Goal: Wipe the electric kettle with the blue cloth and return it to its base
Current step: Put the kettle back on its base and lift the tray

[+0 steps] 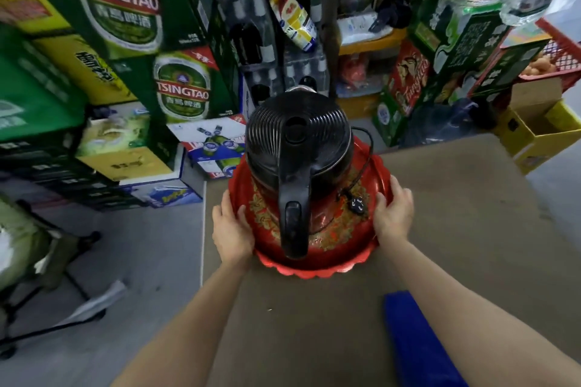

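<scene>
Seen from above in a storeroom crowded with beer cartons (182,94): black electric kettle (298,148) upright on a round red tray (355,264) at the far edge of a brown table (456,214). Handle (294,220) turned toward the wearer, ribbed lid on top, spout hidden on the far side. Base not visible, masked by the kettle's body, so impossible to say whether the kettle sits on it. Black cord (366,148) looping up behind the kettle on the right and ending in a plug (358,206) lying on the tray. Gold pattern on the tray largely covered and hard to read.

Left hand (231,229) clasped on the tray's left rim, thumb over the edge and inside, fingers curled beneath and out of sight. Right hand (393,214) gripping the right rim likewise, thumb just beside the plug. Neither hand touching the kettle, which stands between them and slightly beyond.

Blue cloth (418,342) folded long on the table, near the wearer, well apart from the kettle, its lower end cut off by the frame and its right side partly hidden under the right forearm. Cartons at the far left blurred, print unreadable there.
</scene>
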